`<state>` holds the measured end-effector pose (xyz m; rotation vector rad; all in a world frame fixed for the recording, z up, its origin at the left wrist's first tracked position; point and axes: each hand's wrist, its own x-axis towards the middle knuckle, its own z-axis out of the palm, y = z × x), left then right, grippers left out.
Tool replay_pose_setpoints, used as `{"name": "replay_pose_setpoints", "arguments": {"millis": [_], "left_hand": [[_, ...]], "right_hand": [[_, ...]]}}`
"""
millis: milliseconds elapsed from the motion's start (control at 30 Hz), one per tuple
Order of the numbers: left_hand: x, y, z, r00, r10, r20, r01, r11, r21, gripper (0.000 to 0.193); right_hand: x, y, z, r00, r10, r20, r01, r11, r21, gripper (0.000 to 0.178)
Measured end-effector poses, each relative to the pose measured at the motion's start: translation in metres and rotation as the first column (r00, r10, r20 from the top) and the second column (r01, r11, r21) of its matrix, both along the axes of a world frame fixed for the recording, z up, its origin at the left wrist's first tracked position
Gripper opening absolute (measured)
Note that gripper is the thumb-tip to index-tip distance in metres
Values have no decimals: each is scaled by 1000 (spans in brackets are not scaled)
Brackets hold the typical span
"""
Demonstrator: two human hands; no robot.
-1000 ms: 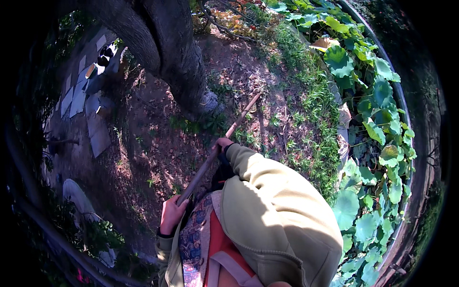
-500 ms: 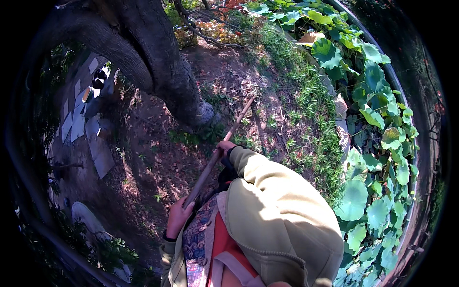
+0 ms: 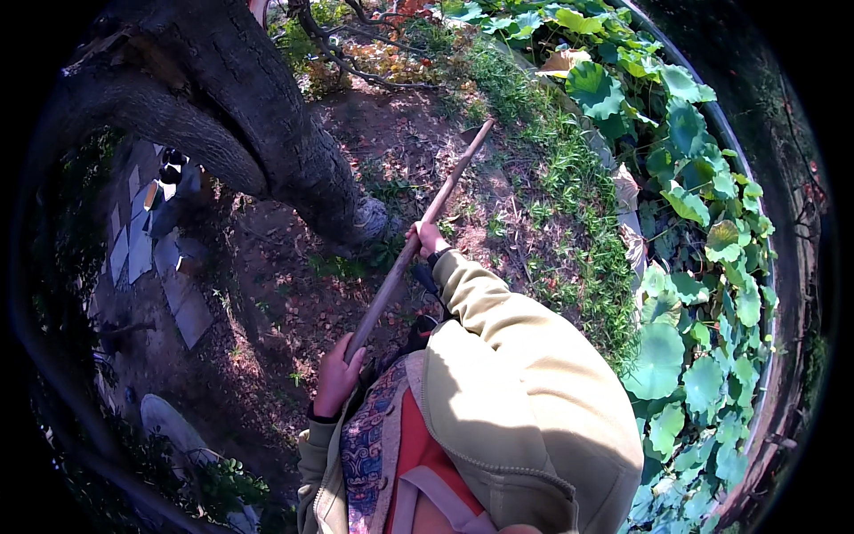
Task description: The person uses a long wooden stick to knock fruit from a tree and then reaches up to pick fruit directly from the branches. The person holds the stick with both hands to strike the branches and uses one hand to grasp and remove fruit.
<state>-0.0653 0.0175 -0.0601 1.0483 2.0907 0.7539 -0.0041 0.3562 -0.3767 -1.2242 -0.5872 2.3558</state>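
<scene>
A long brown wooden pole (image 3: 391, 285) slants from my waist up and away to the right. Its near end is in my left hand (image 3: 337, 378), whose fingers wrap round it. Farther along, my right hand (image 3: 430, 238) is closed round the same pole, with the arm stretched forward. The far tip is over the sunlit soil (image 3: 445, 133) by the grass. A small dark patch shows beside that tip; whether it is a tool head or shadow, I cannot tell.
A thick tree trunk (image 3: 311, 169) leans in at the left of the pole. Grass (image 3: 569, 196) grows along a curb at the right, with broad-leaved green plants (image 3: 658, 360) beyond it. Pale slabs (image 3: 140, 240) lie at the far left. Bare branches (image 3: 356, 67) hang ahead.
The pole's far tip has moved up and to the right, farther from me. My right hand has reached slightly forward; my left hand keeps its grip near the waist.
</scene>
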Motion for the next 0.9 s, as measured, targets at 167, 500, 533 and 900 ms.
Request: {"name": "replay_pose_setpoints", "arguments": {"millis": [167,500,533,900], "left_hand": [[-6,65,-6,1000,-18,-25,20,998,64,37],[-5,31,74,999,49,-13,-50,988,-143,26],[-1,21,88,996,78,-31,-81,988,-129,26],[17,1,76,936,329,124,-323,944,-65,37]], "right_hand": [[-14,37,30,988,74,132,-55,988,-141,11],[-26,18,19,894,381,236,-322,912,-255,24],[-33,7,24,949,230,217,-119,895,-429,20],[-51,4,-8,866,435,245,-392,897,-206,12]]}}
